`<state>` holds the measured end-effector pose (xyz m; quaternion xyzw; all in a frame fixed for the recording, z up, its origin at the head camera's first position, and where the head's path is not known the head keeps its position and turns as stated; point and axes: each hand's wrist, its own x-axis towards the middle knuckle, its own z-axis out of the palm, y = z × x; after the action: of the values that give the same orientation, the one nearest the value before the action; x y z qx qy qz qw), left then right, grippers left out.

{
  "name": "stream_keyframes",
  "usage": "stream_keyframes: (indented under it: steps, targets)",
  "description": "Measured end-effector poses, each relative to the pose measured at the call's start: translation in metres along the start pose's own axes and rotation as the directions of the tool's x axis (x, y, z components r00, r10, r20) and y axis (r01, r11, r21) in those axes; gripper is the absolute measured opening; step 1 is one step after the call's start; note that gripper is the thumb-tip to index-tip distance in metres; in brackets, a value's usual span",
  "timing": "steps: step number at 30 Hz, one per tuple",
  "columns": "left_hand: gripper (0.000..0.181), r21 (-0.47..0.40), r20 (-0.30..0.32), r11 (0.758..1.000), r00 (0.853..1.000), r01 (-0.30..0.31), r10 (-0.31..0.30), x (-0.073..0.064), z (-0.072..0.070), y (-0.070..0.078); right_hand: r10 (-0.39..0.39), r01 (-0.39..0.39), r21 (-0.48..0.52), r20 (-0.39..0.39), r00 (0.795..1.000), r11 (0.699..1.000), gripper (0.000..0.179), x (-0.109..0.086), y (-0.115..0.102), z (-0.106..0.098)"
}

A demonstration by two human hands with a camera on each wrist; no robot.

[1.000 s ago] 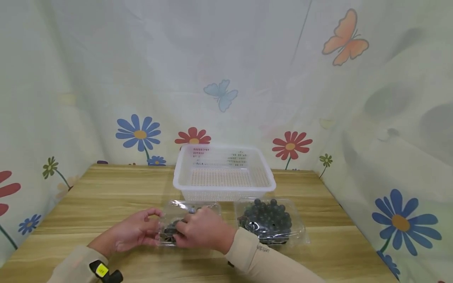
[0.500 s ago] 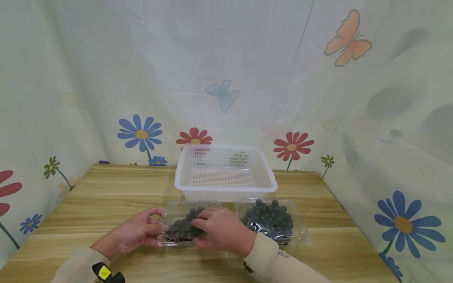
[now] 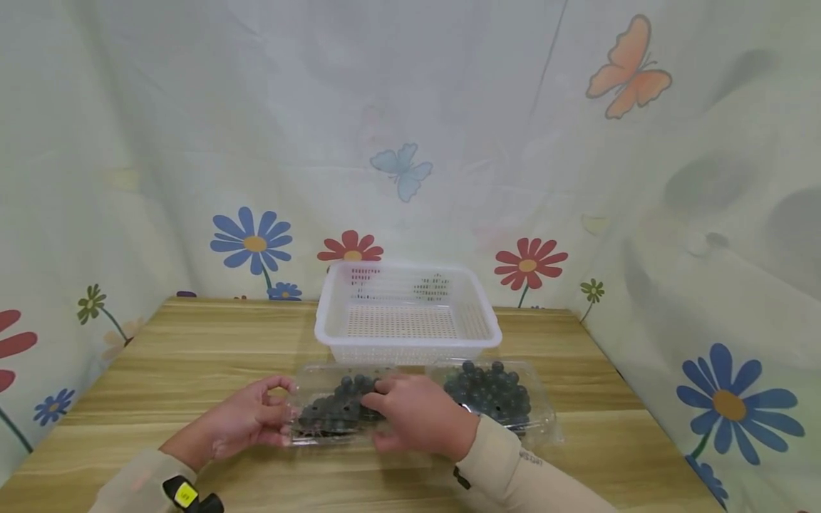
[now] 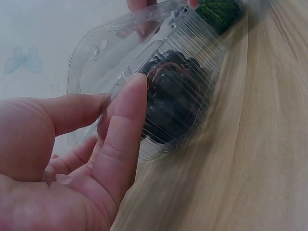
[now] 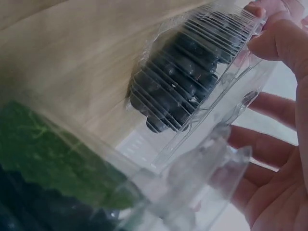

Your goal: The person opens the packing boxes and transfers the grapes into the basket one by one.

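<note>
A clear plastic clamshell box (image 3: 333,431) of dark grapes (image 3: 343,406) lies on the table before me. At its left end my left hand (image 3: 253,420) pinches the rim between thumb and fingers, as the left wrist view shows. My right hand (image 3: 423,417) is over the box's right end. In the right wrist view its thumb (image 5: 264,45) is at the rim and its other fingers lie behind the clear lid (image 5: 236,103). Brownish stems (image 4: 168,67) show among the grapes through the ribbed wall. Whether the lid is fastened cannot be told.
A second clear box (image 3: 545,413) of dark grapes stands to the right, partly behind my right hand. Behind both boxes is a white perforated basket (image 3: 323,340) on the wooden table (image 3: 224,342). A flower-printed curtain (image 3: 288,107) closes off the back and sides.
My right hand has slid rightward along the left box, from its left half to its right end, uncovering more grapes. The left hand has stayed at the left end.
</note>
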<state>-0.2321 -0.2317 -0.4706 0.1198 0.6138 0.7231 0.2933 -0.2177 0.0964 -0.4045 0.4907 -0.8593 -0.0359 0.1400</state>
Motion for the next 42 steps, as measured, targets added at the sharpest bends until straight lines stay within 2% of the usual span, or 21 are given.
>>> stream_keyframes:
  steps: [5, 14, 27, 32, 38, 42]
  targets:
    - [0.039, 0.004, -0.01, 1.0, 1.0, 0.008, -0.008, 0.0, -0.002, 0.001, -0.07, 0.07, -0.06, 0.01, 0.998, 0.996, 0.02, 0.002, 0.0, 0.0]
    - [0.032, 0.021, 0.003, 1.0, 1.0, 0.005, -0.005, 0.001, 0.0, 0.003, -0.126, 0.113, -0.175, -0.066, 0.99, 0.978, 0.012, 0.0, -0.002, 0.008]
    - [0.032, 0.012, 0.02, 1.0, 0.999, 0.024, -0.025, 0.002, 0.001, 0.005, -0.163, 0.119, -0.403, -0.077, 0.984, 0.907, 0.009, 0.002, -0.013, 0.013]
    - [0.034, 0.006, 0.007, 0.999, 0.999, 0.032, -0.032, 0.001, 0.001, 0.006, -0.146, 0.11, -0.391, -0.063, 0.987, 0.914, 0.007, 0.002, -0.013, 0.011]
    - [0.026, 0.002, 0.016, 1.0, 1.0, 0.02, -0.02, 0.001, 0.001, 0.005, -0.14, 0.139, -0.344, 0.021, 0.99, 0.929, 0.001, 0.003, -0.008, 0.001]
    - [0.029, 0.007, 0.011, 1.0, 1.0, 0.017, -0.017, 0.001, 0.001, 0.005, -0.112, 0.127, -0.272, 0.069, 0.991, 0.954, 0.01, 0.008, -0.005, -0.011]
